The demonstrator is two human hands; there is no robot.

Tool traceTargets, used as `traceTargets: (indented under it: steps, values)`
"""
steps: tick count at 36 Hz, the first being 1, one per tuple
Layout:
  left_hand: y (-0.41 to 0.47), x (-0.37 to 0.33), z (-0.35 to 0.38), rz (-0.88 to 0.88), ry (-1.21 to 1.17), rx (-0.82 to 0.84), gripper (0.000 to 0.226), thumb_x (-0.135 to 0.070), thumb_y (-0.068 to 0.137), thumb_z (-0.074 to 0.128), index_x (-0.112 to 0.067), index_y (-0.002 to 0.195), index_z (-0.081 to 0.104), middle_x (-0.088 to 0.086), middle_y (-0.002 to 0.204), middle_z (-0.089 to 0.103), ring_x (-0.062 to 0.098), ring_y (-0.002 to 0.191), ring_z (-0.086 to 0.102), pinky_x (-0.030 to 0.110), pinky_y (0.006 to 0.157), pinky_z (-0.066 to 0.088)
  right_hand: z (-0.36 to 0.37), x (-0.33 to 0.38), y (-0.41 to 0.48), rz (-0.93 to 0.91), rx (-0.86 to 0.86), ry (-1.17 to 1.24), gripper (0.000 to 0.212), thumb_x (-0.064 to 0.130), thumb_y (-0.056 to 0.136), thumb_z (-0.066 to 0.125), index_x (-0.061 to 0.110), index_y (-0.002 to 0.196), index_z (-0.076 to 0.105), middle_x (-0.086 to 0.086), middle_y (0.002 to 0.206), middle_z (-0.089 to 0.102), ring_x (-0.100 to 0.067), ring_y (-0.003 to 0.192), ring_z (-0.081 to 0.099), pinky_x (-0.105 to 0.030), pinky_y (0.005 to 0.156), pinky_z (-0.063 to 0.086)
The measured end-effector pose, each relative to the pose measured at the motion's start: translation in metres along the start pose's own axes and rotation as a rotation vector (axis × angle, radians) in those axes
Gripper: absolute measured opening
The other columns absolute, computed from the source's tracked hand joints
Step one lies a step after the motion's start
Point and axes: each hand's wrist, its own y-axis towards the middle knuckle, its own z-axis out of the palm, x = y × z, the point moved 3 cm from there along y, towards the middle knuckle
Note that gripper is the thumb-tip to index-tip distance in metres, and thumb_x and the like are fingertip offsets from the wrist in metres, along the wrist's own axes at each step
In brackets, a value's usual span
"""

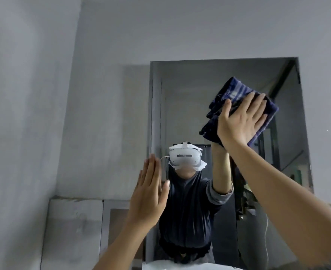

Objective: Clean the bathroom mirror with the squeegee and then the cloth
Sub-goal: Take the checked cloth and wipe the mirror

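The rectangular bathroom mirror (180, 106) hangs on a grey wall ahead of me. My right hand (240, 121) presses a folded dark blue striped cloth (232, 90) flat against the upper right part of the glass, palm and fingers spread over it. My left hand (151, 191) rests flat and empty at the mirror's left edge, fingers straight and together. The glass reflects a person in a dark top wearing a white headset. No squeegee is in view.
A pale panel or cabinet (73, 230) stands against the wall at lower left. A white edge (170, 266) shows at the bottom under the mirror. The corner of two grey walls (71, 94) lies to the left.
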Motion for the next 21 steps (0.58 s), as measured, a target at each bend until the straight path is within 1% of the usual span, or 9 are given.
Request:
traceTargets:
  steps: [2,6,11,13,15,18,19,21]
  values:
    - [-0.006,0.001,0.002,0.008,-0.012,0.001,0.063,-0.04,0.096,0.028,-0.014,0.147,0.002,0.002,0.156,-0.005,0.013,0.143,-0.004,0.034,0.115,0.008,0.011,0.023,-0.01,-0.087,0.041,0.002,0.07,0.051,0.094,0.025,0.013,0.149,0.002,-0.008,0.158,-0.004,-0.022,0.145,-0.006,-0.038,0.116,-0.007]
    - [-0.012,0.003,0.002,0.021,-0.021,-0.001,0.063,-0.038,0.096,0.031,-0.015,0.147,0.001,0.001,0.156,-0.006,0.013,0.143,-0.004,0.035,0.115,0.009,0.032,0.065,-0.027,-0.352,0.13,-0.045,0.068,0.051,0.094,0.024,0.015,0.149,0.004,-0.007,0.158,-0.004,-0.022,0.145,-0.006,-0.038,0.115,-0.007]
    - [-0.013,0.004,0.001,0.027,0.006,0.007,0.063,-0.04,0.096,0.028,-0.014,0.147,0.001,0.002,0.156,-0.008,0.012,0.143,-0.007,0.032,0.116,0.005,0.049,0.099,-0.048,-0.787,0.272,-0.146,0.064,0.053,0.095,0.025,0.019,0.148,0.013,-0.004,0.158,0.003,-0.021,0.145,-0.001,-0.037,0.116,-0.003]
    - [-0.013,0.005,0.0,0.033,0.02,0.01,0.064,-0.04,0.096,0.031,-0.014,0.147,0.002,0.002,0.156,-0.007,0.012,0.143,-0.006,0.031,0.116,0.005,0.048,0.099,-0.054,-0.97,0.328,-0.195,0.063,0.053,0.094,0.026,0.02,0.148,0.017,-0.004,0.158,0.008,-0.021,0.145,0.003,-0.036,0.117,-0.002]
    - [-0.013,0.007,-0.001,0.035,0.023,0.009,0.065,-0.04,0.096,0.034,-0.015,0.147,0.003,0.001,0.156,-0.005,0.012,0.143,-0.005,0.032,0.115,0.008,0.043,0.09,-0.054,-1.114,0.381,-0.255,0.064,0.056,0.093,0.025,0.022,0.147,0.019,-0.003,0.158,0.01,-0.02,0.145,0.005,-0.036,0.117,-0.002]
    - [-0.013,0.006,-0.001,0.039,0.023,0.007,0.067,-0.038,0.095,0.039,-0.015,0.147,0.005,0.002,0.157,-0.003,0.012,0.143,-0.004,0.034,0.115,0.011,0.027,0.064,-0.042,-1.248,0.442,-0.353,0.066,0.06,0.092,0.02,0.025,0.148,0.017,0.0,0.158,0.009,-0.017,0.145,0.005,-0.034,0.118,-0.001]
    - [-0.013,0.006,0.0,0.038,0.021,0.008,0.068,-0.037,0.094,0.041,-0.014,0.147,0.005,0.003,0.157,-0.003,0.013,0.143,-0.003,0.034,0.115,0.011,0.021,0.052,-0.037,-1.262,0.455,-0.381,0.066,0.061,0.091,0.019,0.026,0.148,0.016,0.0,0.158,0.008,-0.016,0.145,0.005,-0.034,0.118,-0.001]
    - [-0.013,0.006,0.001,0.035,0.022,0.016,0.068,-0.036,0.094,0.041,-0.013,0.147,0.005,0.005,0.156,-0.002,0.015,0.144,-0.001,0.036,0.116,0.012,0.007,0.026,-0.024,-1.231,0.465,-0.414,0.067,0.062,0.091,0.018,0.027,0.148,0.013,0.001,0.158,0.006,-0.015,0.145,0.004,-0.034,0.118,0.0]
